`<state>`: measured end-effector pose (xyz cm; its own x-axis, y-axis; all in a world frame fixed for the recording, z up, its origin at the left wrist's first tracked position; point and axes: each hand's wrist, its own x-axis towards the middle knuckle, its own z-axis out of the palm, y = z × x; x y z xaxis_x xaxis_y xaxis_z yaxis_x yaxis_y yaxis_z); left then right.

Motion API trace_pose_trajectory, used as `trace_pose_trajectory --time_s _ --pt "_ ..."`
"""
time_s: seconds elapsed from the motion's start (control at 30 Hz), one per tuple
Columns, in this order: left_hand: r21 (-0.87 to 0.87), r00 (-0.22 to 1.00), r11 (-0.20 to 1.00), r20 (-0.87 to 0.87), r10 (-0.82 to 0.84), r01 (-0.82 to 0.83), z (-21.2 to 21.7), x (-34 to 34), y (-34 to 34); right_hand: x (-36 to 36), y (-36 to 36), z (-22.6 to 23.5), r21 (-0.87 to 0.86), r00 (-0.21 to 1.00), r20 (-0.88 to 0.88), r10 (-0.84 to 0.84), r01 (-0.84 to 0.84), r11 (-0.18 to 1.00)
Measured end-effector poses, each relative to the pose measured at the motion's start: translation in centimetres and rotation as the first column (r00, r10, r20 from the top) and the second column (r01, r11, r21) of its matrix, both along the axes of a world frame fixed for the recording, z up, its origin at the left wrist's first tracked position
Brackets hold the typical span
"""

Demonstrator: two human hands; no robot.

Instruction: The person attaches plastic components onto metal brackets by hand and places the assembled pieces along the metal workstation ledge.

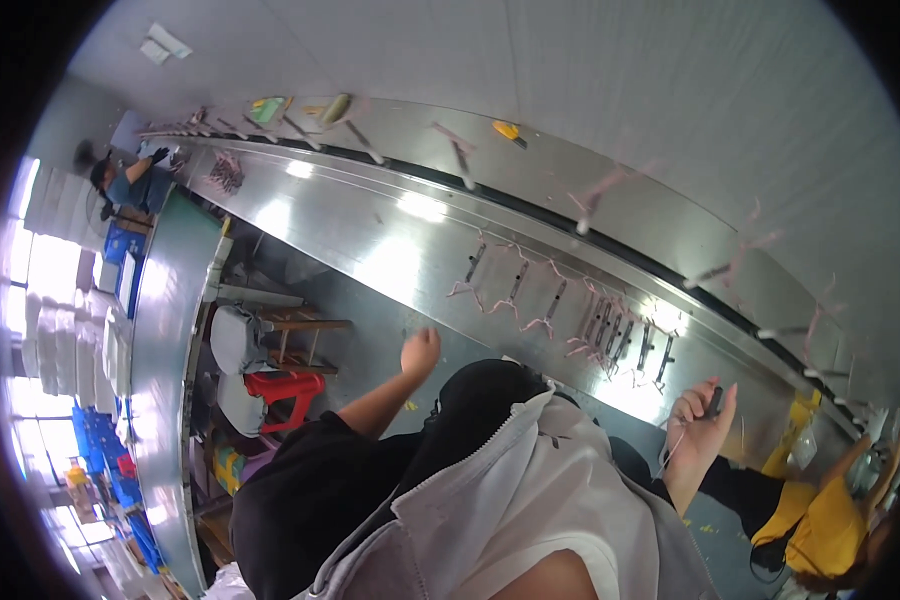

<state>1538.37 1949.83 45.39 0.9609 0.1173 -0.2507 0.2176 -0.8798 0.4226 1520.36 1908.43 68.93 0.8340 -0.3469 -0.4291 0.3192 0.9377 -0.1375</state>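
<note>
My left hand (422, 352) hangs over the floor beside the steel table's near edge, fingers curled in, with nothing showing in them. On the right, my right hand (696, 428) is raised palm up near the table edge, its fingers and thumb closed around a small black block-like object (714, 402). A thin pale cord runs at that wrist. Between the hands, several pink wire hanger-like pieces with dark bars (553, 300) lie in a row on the steel table (355, 240). They are spaced out at the left and bunched together toward the right.
Pink-tipped rods (460, 162) stand along a dark rail behind the table. A yellow-handled tool (507, 130) lies beyond it. At left are a red stool (286, 395) and padded stools (238, 340). One person (135, 188) works far left, another in yellow (827, 525) at right.
</note>
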Motion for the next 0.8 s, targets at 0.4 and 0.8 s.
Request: trace_pose_trajectory --time_s 0.4,0.8 --pt "0.171 0.999 0.985 -0.024 -0.026 0.03 2.0 -0.2 7.6 9.7 12.7 -0.7 0.044 0.996 -0.092 -0.021 0.025 0.999" --pt "-0.308 0.936 0.943 0.28 0.215 -0.125 4.0 19.1 16.9 18.9 23.9 -1.2 0.036 0.976 -0.216 0.028 -0.021 0.999"
